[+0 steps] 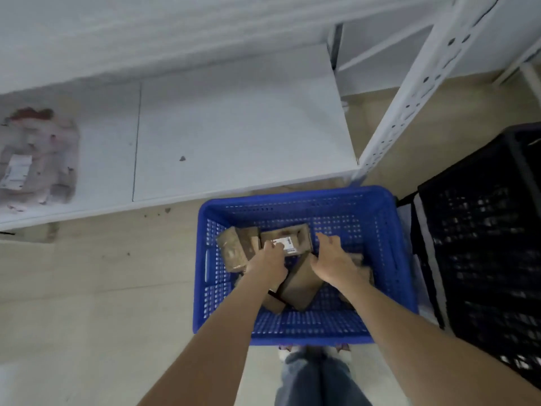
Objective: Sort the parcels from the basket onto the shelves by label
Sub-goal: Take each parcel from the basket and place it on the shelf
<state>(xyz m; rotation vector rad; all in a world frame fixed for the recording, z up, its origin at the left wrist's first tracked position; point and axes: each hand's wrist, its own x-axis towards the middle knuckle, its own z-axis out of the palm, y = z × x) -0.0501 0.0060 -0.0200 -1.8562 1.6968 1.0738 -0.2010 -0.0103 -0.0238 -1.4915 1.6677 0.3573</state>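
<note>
A blue perforated basket [389, 247] stands on the floor below me with several brown cardboard parcels inside. A parcel with a white label [292, 240] lies at the far side of the basket. My left hand [270, 260] rests on its near left edge, fingers curled against it. My right hand [332, 259] reaches in beside its right edge, fingers spread, above another brown parcel [301, 282]. A further brown parcel [234, 249] leans at the basket's left. A white low shelf [234, 127] lies beyond the basket.
A pinkish bagged parcel with a white label [38, 159] lies on the shelf at far left. A black crate [483, 244] stands right of the basket. A white perforated shelf post [409, 95] rises at right. My legs [316, 379] are behind the basket.
</note>
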